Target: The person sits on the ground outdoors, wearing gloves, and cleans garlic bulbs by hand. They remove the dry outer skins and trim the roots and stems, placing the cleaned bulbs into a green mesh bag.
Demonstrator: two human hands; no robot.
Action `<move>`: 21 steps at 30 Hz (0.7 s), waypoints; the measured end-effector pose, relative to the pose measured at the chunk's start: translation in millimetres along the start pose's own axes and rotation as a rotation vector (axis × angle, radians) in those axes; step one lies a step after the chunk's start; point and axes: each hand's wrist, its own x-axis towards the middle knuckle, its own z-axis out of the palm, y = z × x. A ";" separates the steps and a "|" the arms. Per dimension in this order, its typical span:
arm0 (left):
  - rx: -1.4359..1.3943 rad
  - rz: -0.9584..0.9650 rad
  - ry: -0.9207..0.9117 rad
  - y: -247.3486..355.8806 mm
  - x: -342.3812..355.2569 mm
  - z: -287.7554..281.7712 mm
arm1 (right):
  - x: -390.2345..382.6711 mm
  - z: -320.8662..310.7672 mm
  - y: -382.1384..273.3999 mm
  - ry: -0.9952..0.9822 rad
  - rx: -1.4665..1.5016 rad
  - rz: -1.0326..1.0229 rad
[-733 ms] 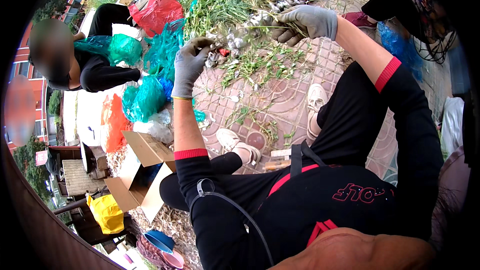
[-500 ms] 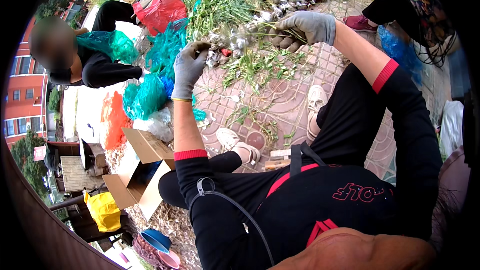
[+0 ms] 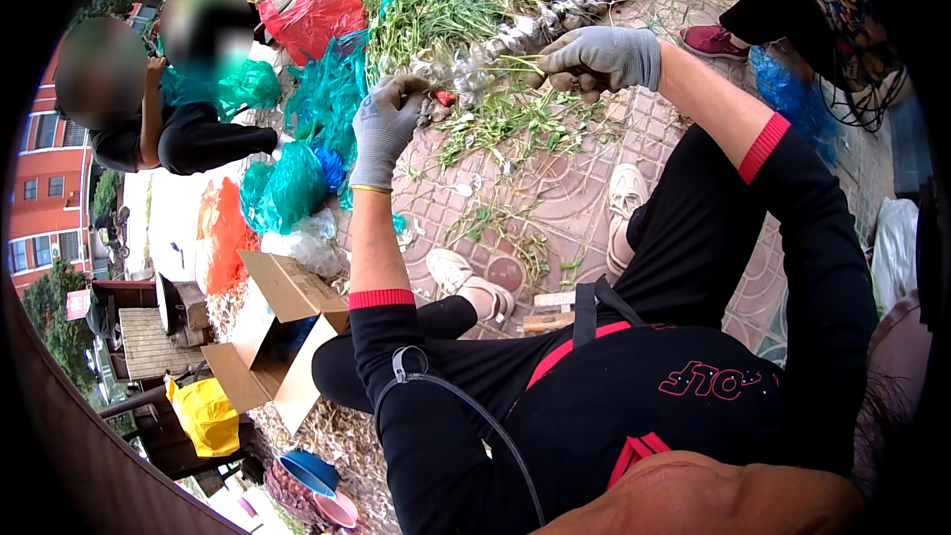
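My gloved right hand (image 3: 606, 57) is closed around thin green stalks (image 3: 520, 63), whose ends stick out to the left between thumb and fingers. Opposite it, my gloved left hand (image 3: 388, 124) has its fingers bent together at the edge of a pile of whitish bulbs. What they grip, if anything, I cannot make out. A small red item (image 3: 446, 98) lies by those fingertips. Beyond both hands spreads a heap of long green stalks (image 3: 446, 5), with a row of pale, earthy bulbs (image 3: 565, 12) along its near side. Leafy trimmings (image 3: 510, 129) litter the paving below.
Green plastic bags (image 3: 322, 89), a red bag (image 3: 315, 20) and an open cardboard box (image 3: 292, 287) stand to my left. Two people, one a seated person in black (image 3: 213, 134), are at far left. Another person's red shoe (image 3: 713, 41) is at far right, beside a blue bag (image 3: 792, 89).
My left hand has moved slightly right and its fingers have curled in more. The right hand has shifted slightly left with the stalks. A second person's head now shows at far left.
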 end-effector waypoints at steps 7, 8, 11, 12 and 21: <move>0.012 0.441 -0.055 79.2 -1.4 24.9 | -1.7 35.7 -6.8 0.068 -0.602 0.049; -0.015 0.442 -0.158 86.8 -1.2 28.9 | 1.4 38.9 -9.3 0.048 -0.622 0.051; -0.490 0.179 -0.678 86.1 3.4 25.9 | 15.1 45.8 -12.2 0.045 -0.683 0.047; -0.512 0.182 -0.639 87.6 2.0 16.9 | 17.8 48.4 -15.0 0.052 -0.629 0.005; -0.739 -0.265 -0.307 67.3 -18.8 -71.4 | 11.6 64.8 -49.6 0.273 -0.040 -0.363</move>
